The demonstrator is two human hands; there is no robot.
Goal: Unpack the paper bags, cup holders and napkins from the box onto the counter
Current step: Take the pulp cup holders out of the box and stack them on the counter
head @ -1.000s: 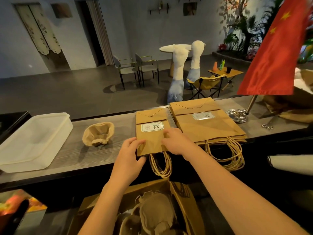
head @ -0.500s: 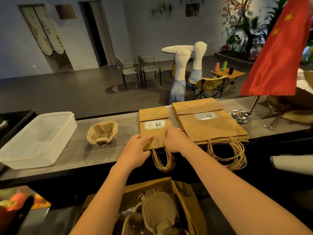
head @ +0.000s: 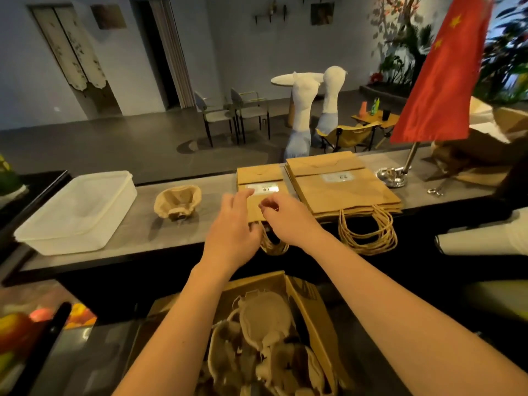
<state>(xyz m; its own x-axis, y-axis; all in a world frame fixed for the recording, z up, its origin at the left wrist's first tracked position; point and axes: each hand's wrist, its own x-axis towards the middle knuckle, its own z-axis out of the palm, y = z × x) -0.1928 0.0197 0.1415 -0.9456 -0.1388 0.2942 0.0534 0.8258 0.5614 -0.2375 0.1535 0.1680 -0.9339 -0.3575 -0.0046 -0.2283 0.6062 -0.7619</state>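
both hands (head: pixel 233 227) over small paper bags (head: pixel 258 180), handles overhanging counter (head: pixel 143 230) edge

We see a dim indoor room under cool, bluish light, with the far walls in the upper half of the frame grey and flat. Warmer light falls on the counter (head: pixel 177 224) across the middle, where the cup holder (head: pixel 177 202) throws a soft shadow toward the lower left. A small glare spot whitens the label on the smaller paper bag (head: pixel 258 178). Both hands, left (head: pixel 233 224) and right (head: pixel 285 217), smear slightly with motion. The red flag (head: pixel 440 87) at the upper right is blurred. Straight lines bow toward the edges, and the lower left corner is soft and out of focus.
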